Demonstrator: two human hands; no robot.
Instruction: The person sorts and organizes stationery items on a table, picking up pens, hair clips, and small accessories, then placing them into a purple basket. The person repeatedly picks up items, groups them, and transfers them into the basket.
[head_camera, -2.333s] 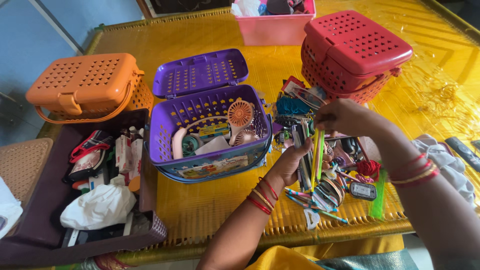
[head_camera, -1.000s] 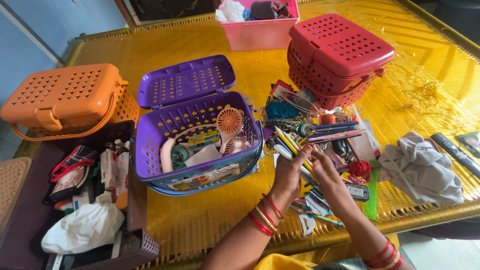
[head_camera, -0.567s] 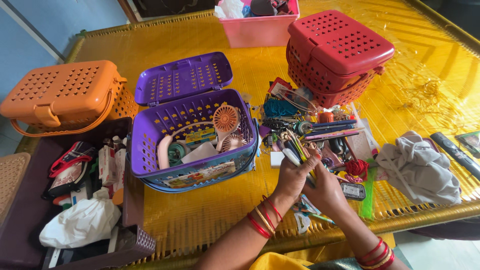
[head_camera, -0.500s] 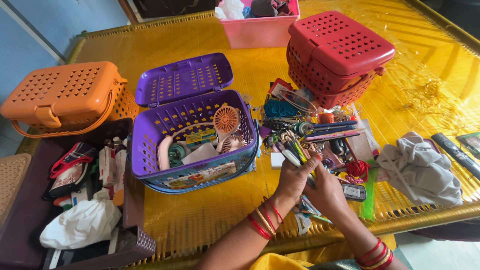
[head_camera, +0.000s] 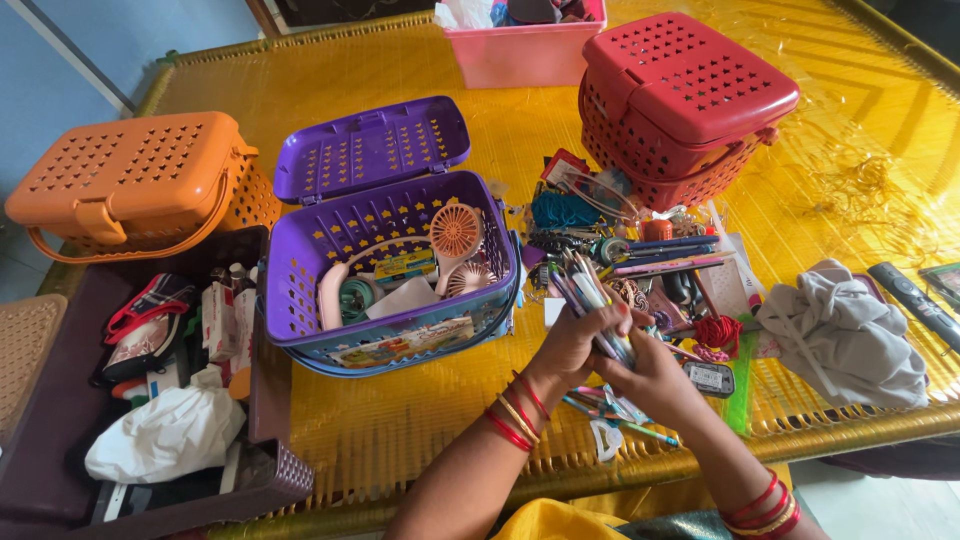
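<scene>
Left hand (head_camera: 568, 345) is closing around a bundle of pens and pencils (head_camera: 588, 300), tips fanning up just right of the open purple basket (head_camera: 385, 270). Right hand (head_camera: 650, 375) is cupping the bundle's lower end, fingers wrapped on it. Sticks are looking light, stiff, smooth and prone to slide apart; mid-shaft seems the surest hold. Perforated hard plastic basket; beyond the bundle, a loose clutter pile (head_camera: 650, 265), red lidded basket (head_camera: 685, 95), crumpled grey cloth (head_camera: 850, 335).
</scene>
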